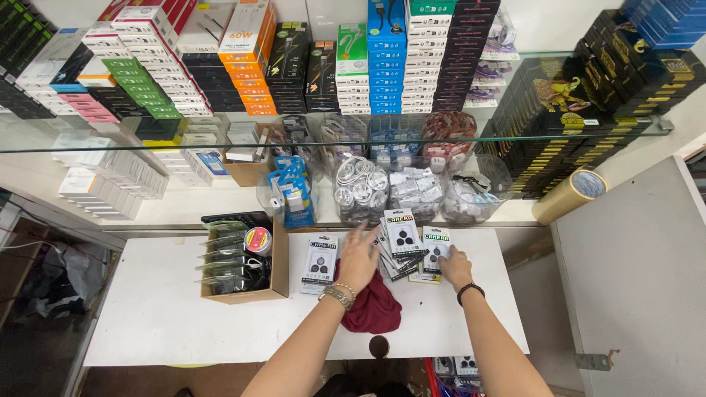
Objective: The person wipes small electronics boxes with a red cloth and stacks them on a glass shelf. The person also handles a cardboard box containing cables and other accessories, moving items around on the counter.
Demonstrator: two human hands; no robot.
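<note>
My left hand [358,256] lies flat with fingers spread on a fanned pile of small carded packets [401,250] on the white table [162,316]. My right hand [454,266] rests on the right end of the same pile, fingers on a packet with a white card [435,241]. A separate packet [321,263] lies just left of my left hand. A dark red cloth [375,309] sits under my left wrist, which wears a metal bracelet. My right wrist wears a dark band.
An open cardboard box [279,265] with green-edged packets and a tape roll stands at the left. Clear tubs of cables [360,187] line the shelf behind. Stacked product boxes [250,66] fill the glass shelf. A brown tape roll [568,195] lies at the right.
</note>
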